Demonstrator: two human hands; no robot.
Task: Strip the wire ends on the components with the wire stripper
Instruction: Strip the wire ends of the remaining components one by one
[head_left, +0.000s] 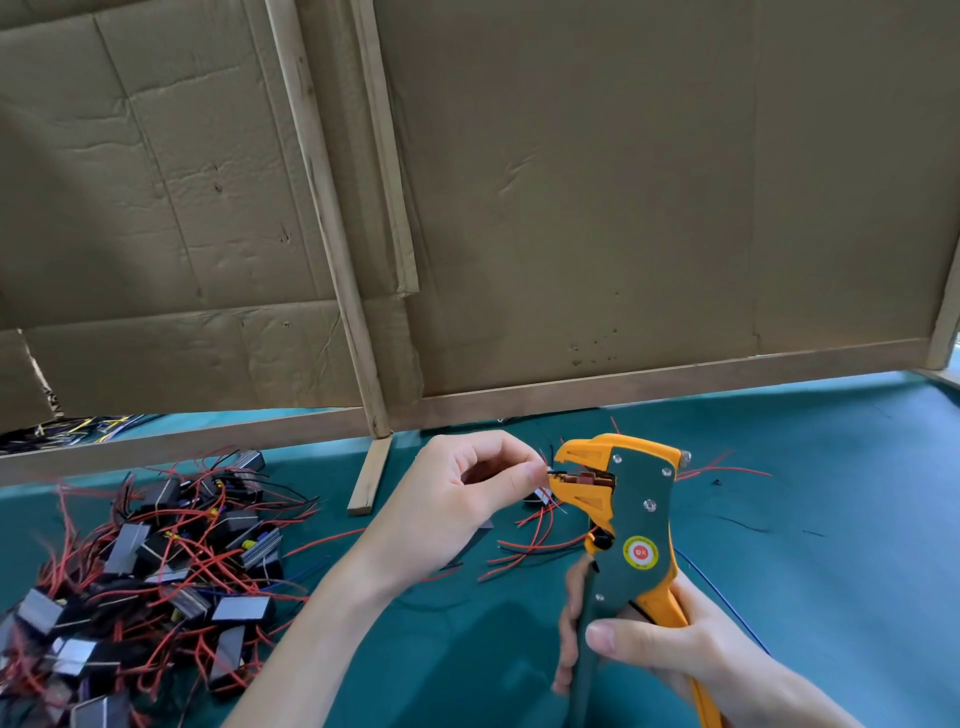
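A: What does the bench (831, 519) carry?
B: Components (156, 571), heaped to the left of the left hand (457, 499). The wire stripper (628, 519) stands upright in the right hand (675, 654), whose fingers wrap its handles.
A: Which step is this?
B: Insertion. The left hand pinches a black wire (557, 472), its end between the parted jaws. The next move, as judged: squeeze the handles while holding the wire steady.

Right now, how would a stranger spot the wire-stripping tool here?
Look at the teal cloth table under the brown cardboard wall. Near its right side, the right hand grips an orange and dark green plastic wire stripper by its handles. Unlike the heap of black components with red wires at left, it has a round red-and-yellow sticker.
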